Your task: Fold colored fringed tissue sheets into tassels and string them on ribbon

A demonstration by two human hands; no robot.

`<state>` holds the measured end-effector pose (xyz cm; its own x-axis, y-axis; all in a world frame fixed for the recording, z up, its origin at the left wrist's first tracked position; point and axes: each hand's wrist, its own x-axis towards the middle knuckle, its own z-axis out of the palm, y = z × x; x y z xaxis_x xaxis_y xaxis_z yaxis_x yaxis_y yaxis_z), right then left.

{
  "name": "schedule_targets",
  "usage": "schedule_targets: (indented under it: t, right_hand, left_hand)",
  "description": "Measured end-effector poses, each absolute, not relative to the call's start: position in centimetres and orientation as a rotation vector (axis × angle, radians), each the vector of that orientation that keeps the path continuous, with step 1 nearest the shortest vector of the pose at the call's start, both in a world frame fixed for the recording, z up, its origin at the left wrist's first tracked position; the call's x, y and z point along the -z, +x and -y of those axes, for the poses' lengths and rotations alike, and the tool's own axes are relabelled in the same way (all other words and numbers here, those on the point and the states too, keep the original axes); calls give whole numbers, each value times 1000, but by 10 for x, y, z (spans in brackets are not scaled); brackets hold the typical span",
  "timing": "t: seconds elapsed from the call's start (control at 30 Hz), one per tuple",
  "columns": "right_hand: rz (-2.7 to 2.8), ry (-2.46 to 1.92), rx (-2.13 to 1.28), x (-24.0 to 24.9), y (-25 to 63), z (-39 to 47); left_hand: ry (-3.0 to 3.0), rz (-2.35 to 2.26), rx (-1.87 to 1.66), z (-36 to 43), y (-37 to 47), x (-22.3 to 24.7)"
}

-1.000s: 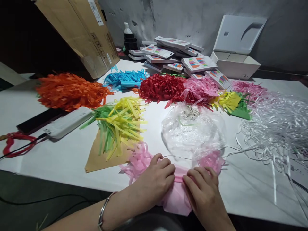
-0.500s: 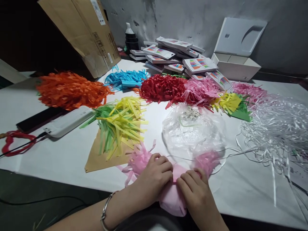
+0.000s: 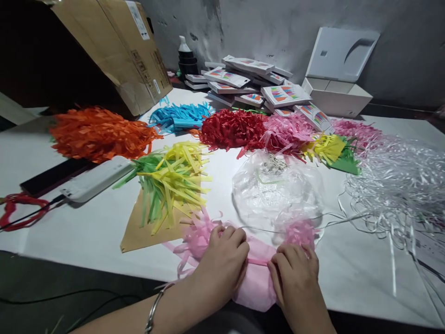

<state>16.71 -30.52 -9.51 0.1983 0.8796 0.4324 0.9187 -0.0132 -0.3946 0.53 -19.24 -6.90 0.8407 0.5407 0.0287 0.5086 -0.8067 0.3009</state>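
Shift since half a second ago: the left hand point(image 3: 224, 260) and right hand point(image 3: 295, 271) have drawn farther apart, baring more of the darker pink band point(image 3: 257, 262) between them.
Left hand pose: back of the hand upward, knuckles bent, fingers curled down over the paper; the thumb is mostly hidden. Its forearm reaches in from the lower left, with a silver bracelet point(image 3: 155, 308) at the wrist.
Right hand pose: back upward too, fingers bent and angled toward the left hand, forearm rising from the bottom edge.
Grip: both hands are closed on the pink tissue paper point(image 3: 255, 290), one at each end of the band; the fingertips under the paper cannot be seen.
Pink tissue paper, place: at the near edge of the white-covered table point(image 3: 79, 241), in front of the clear plastic bag point(image 3: 274, 199).
Pink tissue paper, look: pale and thin, with a smooth, rounded flap hanging below the narrow band. Crinkled pink strips point(image 3: 199, 236) fan out beyond the left hand, and a smaller fringed tuft point(image 3: 299, 232) shows beyond the right.
Left of the paper: yellow and green fringe point(image 3: 174, 174) lying over a tan sheet point(image 3: 134, 234).
Right side: loose silvery-white ribbon point(image 3: 403, 176) in a tangled heap, some strands trailing toward the plastic bag.
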Motion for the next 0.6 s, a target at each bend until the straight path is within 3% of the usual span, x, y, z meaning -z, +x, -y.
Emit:
schedule_targets:
  t: [0.23,0.43,0.6]
  right_hand:
    - [1849,-1633,151,93,164,304]
    - [1970,-1619,331,97,160,292]
    - [1689,-1542,381,118,163,274]
  left_hand:
    - [3030,-261,-234,187,13,78]
    - [2980,-344,-291,176,18,65]
    - [2934,-57,-382,187,1,67]
